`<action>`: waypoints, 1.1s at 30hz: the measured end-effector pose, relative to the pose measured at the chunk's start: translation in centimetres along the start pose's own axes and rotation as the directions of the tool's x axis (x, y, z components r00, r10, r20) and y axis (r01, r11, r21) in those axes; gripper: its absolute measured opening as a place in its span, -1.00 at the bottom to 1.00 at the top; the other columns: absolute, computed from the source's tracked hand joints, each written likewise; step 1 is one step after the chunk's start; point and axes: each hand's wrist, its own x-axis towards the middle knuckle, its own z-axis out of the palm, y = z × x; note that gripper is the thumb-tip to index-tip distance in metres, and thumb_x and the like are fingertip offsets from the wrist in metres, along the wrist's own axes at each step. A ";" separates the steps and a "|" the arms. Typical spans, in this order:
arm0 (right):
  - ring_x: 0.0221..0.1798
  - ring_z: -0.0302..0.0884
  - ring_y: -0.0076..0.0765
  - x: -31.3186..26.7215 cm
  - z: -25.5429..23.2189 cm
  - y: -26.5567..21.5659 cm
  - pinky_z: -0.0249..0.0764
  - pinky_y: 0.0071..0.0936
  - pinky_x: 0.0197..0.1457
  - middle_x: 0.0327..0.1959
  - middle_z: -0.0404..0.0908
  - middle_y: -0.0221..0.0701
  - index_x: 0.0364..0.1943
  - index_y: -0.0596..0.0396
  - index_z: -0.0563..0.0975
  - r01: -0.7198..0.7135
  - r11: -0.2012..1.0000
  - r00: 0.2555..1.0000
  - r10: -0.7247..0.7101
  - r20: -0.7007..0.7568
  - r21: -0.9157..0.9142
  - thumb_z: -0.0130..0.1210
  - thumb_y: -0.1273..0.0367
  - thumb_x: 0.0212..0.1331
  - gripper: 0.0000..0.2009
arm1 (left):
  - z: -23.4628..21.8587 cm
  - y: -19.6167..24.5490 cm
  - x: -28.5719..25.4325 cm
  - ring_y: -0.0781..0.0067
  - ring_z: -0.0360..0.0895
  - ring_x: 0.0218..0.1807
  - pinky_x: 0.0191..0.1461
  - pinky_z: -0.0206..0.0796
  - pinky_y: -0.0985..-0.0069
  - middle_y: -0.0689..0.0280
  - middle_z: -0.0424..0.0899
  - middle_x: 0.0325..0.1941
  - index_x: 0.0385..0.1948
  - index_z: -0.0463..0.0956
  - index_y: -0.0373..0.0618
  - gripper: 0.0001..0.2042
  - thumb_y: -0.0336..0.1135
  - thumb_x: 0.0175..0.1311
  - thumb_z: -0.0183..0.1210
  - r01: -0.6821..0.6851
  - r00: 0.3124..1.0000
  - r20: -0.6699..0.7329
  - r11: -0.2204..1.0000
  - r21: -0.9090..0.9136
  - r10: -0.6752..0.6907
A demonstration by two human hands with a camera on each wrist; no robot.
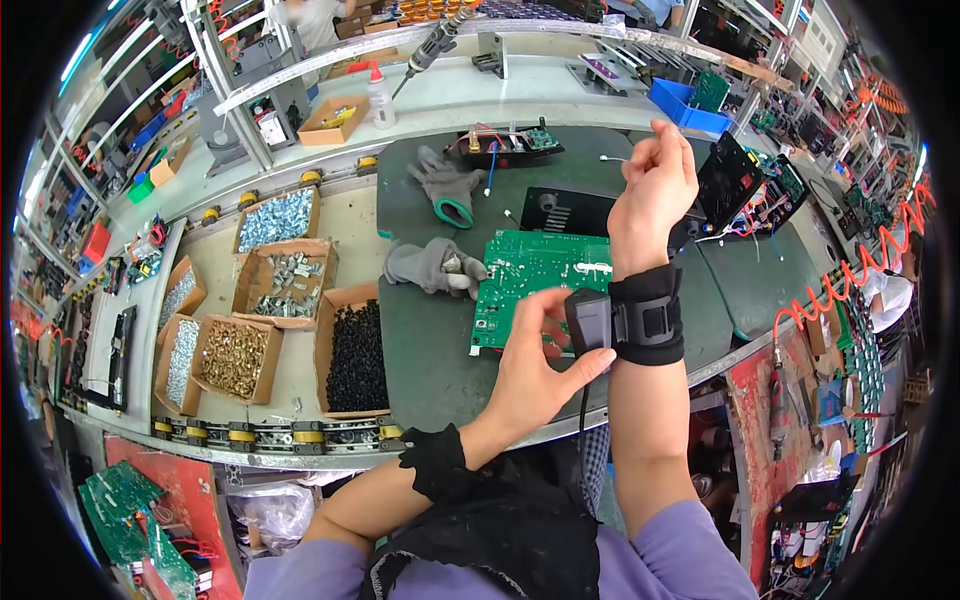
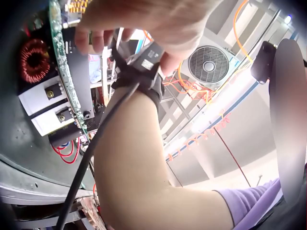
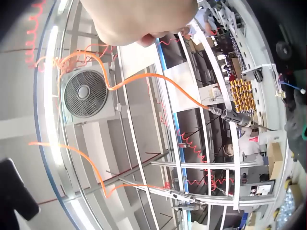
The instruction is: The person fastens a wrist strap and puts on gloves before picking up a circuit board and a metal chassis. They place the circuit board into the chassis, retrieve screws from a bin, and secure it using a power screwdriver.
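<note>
My left hand point(image 1: 535, 355) holds a small black wrist camera point(image 1: 588, 320) between thumb and fingers. That camera sits on a black strap point(image 1: 648, 315) around my right forearm, and a cable point(image 1: 583, 410) runs down from it. My right hand point(image 1: 655, 185) is raised palm up, its fingers loosely bent and nothing in it. In the left wrist view the left hand point(image 2: 148, 24) reaches across the camera point(image 2: 149, 58). Below the hands, a green circuit board point(image 1: 525, 265) lies on the dark mat, partly hidden by the left hand.
Grey gloves point(image 1: 425, 265) lie left of the board. Cardboard boxes of screws point(image 1: 240, 355) and black fasteners point(image 1: 355, 355) stand further left. Black housings with wiring point(image 1: 755, 190) stand at the right. A red coiled hose point(image 1: 850, 245) hangs there, and a power screwdriver point(image 1: 440, 40) hangs at the back.
</note>
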 end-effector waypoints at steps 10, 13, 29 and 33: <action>-0.66 0.01 -0.58 -0.9 -1.2 -0.2 0.02 -0.57 -0.49 -0.68 0.23 -0.55 -0.32 0.06 0.45 -0.496 0.629 0.862 0.439 0.253 0.599 -0.15 0.32 0.38 -0.81 | -0.3 -0.8 2.8 0.37 0.21 0.33 0.37 0.02 0.37 0.22 0.25 0.32 0.40 -0.11 -0.22 0.05 0.23 0.01 0.30 0.309 0.862 0.500 0.696 -0.649 0.084; -0.67 0.01 -0.58 -0.2 -2.5 0.0 0.02 -0.57 -0.49 -0.68 0.21 -0.55 -0.33 0.07 0.45 -0.511 0.553 0.850 0.441 0.289 0.658 -0.15 0.33 0.36 -0.82 | 0.0 -0.1 2.2 0.42 0.27 0.28 0.35 0.08 0.38 0.25 0.34 0.23 0.32 0.08 -0.24 -0.23 0.05 0.23 0.21 0.159 0.927 0.369 0.834 -0.528 0.057; -0.69 -0.03 -0.59 -4.1 -0.4 -7.5 0.00 -0.52 -0.46 -0.69 0.16 -0.56 -0.27 0.22 0.41 -0.592 0.133 0.787 0.310 0.534 0.795 -0.15 0.36 0.34 -0.82 | 0.8 -2.6 3.0 0.68 0.46 -0.16 -0.03 0.29 0.65 0.40 0.58 -0.25 -0.26 0.48 -0.23 -0.92 -0.47 0.28 0.13 0.318 0.909 0.407 0.789 -0.525 -0.095; -0.68 -0.01 -0.57 -5.2 0.1 -6.5 0.01 -0.53 -0.45 -0.68 0.15 -0.53 -0.28 0.23 0.44 -0.616 0.152 0.764 0.351 0.541 0.773 -0.14 0.33 0.35 -0.78 | 3.1 -0.9 2.8 0.73 0.37 -0.16 -0.07 0.23 0.67 0.47 0.52 -0.24 -0.14 0.46 -0.18 -0.80 -0.54 0.20 0.14 0.419 0.842 0.527 0.757 -0.502 -0.116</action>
